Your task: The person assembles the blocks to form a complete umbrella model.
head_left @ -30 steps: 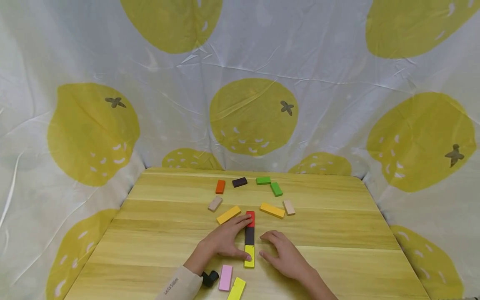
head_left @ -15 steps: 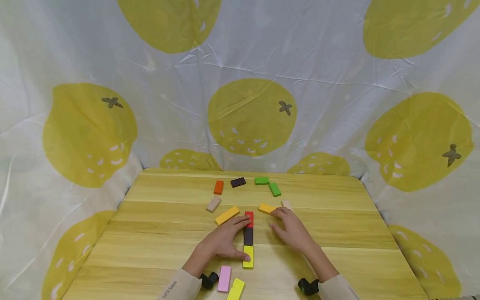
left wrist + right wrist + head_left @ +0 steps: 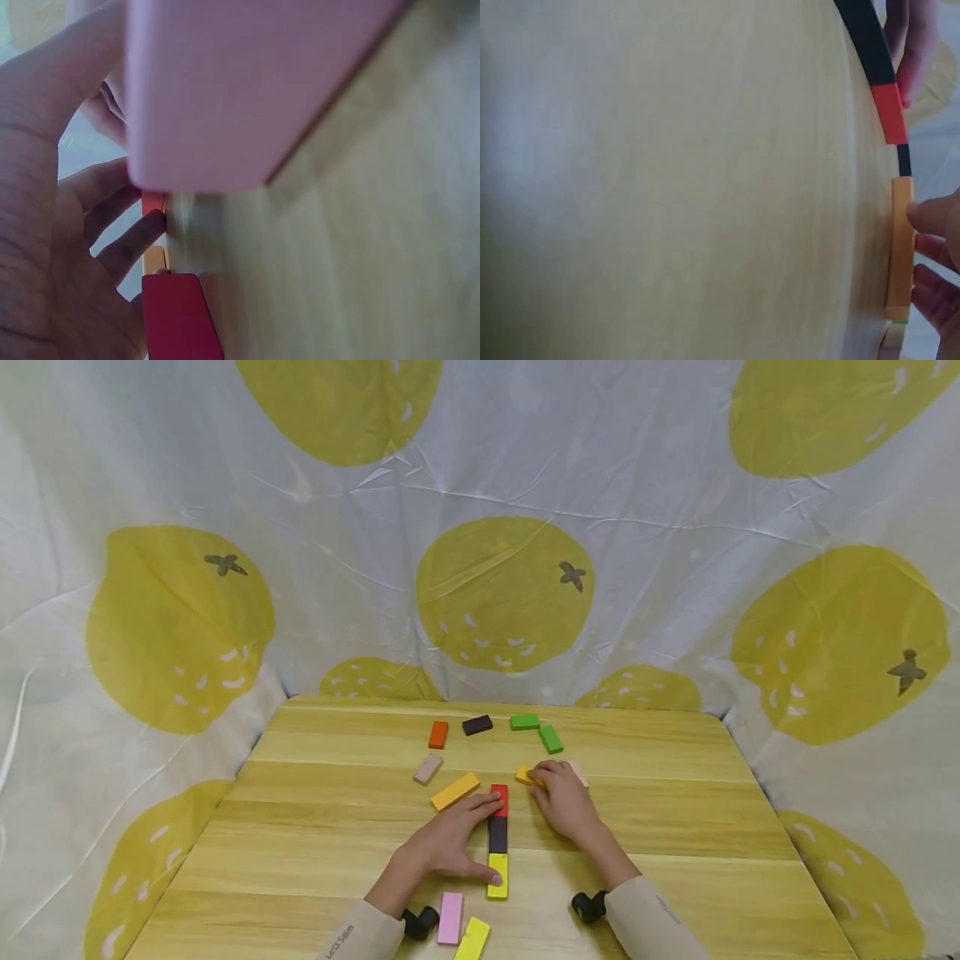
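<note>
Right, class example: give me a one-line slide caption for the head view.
Left hand rests beside a row of blocks while right hand touches an orange block on the table.

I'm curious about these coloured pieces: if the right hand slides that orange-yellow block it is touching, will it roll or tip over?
Probably neither. The orange-yellow block lies flat on the wooden table, a low slab with no round side, so it should slide. It looks like stiff painted wood, likely light. The right hand covers most of it, so its full shape is unclear.

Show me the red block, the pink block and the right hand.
red block (image 3: 500, 799), head view, its top face.
pink block (image 3: 451, 917), head view, middle of its top.
right hand (image 3: 558, 796), head view, its back.
</note>
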Action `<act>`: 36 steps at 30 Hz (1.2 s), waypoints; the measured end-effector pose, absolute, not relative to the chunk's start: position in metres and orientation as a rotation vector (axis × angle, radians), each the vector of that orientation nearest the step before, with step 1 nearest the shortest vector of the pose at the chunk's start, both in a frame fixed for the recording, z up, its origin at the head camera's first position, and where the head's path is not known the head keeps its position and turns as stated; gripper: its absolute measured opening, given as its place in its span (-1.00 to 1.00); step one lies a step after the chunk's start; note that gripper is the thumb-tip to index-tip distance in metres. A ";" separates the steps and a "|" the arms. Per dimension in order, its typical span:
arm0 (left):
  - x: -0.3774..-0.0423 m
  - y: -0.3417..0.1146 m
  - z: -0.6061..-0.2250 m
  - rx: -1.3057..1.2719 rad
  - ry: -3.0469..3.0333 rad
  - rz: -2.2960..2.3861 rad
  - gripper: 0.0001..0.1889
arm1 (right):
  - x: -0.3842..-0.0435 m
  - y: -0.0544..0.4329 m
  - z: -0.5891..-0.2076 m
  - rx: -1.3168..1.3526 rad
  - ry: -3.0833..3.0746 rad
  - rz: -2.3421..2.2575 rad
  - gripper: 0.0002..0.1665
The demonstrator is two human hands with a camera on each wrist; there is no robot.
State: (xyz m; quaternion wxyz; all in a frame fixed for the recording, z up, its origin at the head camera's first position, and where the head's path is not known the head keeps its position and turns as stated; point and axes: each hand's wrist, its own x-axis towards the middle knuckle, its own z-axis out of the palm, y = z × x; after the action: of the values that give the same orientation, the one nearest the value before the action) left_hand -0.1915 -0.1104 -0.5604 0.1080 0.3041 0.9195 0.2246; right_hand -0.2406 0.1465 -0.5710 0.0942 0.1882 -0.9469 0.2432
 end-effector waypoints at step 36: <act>-0.192 -0.112 -0.560 0.869 2.679 0.674 0.19 | -0.265 0.138 -0.571 0.670 -2.869 0.897 -0.68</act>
State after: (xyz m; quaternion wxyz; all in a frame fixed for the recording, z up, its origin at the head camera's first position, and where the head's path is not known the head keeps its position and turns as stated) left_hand -0.1917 -0.1118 -0.5597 0.1225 0.2979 0.9181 0.2309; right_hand -0.2648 0.1380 -0.5714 0.0308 0.2174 -0.9312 0.2910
